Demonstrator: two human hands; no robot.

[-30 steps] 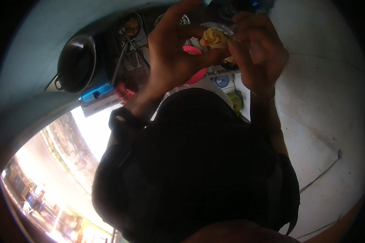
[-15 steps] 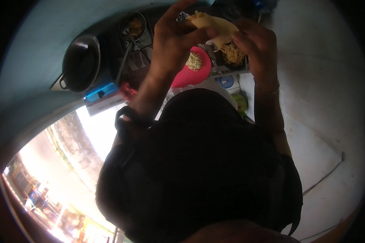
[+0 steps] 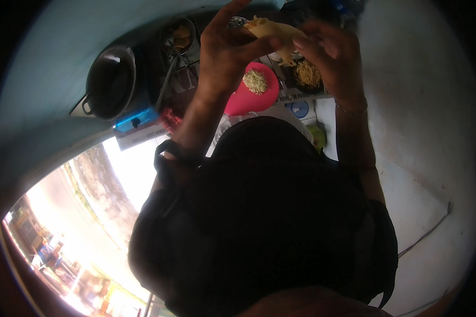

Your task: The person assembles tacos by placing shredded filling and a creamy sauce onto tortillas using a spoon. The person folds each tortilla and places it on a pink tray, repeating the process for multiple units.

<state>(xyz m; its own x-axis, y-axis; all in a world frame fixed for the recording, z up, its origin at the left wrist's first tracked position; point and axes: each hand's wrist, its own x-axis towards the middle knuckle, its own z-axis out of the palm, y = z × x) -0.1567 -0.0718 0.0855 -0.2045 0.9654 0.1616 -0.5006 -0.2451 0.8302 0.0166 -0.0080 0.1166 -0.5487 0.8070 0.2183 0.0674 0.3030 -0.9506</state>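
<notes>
A pale, thin dough wrapper [image 3: 276, 33] hangs folded between my hands, above the far side of the work surface. My left hand [image 3: 223, 52] pinches its left end, thumb in front and index finger stretched upward. At the other end, my right hand [image 3: 334, 57] has its thumb and fingers curled on the wrapper's edge. What lies inside the fold is hidden. Beneath the hands, a pink board or plate [image 3: 253, 102] carries a heap of pale shredded food [image 3: 256, 82]. Next to my right hand is a dark bowl of yellowish noodles [image 3: 307, 73].
On the left, a large dark pan [image 3: 110, 84] sits on a blue-fronted stove [image 3: 136, 121]. Behind it stands a small pan or strainer with browned pieces [image 3: 182, 37]. A long-handled utensil [image 3: 166, 82] leans nearby. A pale wall [image 3: 418, 105] rises at the right.
The wrapper is folded down further and looks narrower. My right fingers have shifted along its edge, while my left hand keeps its hold. The whole view has moved slightly.
</notes>
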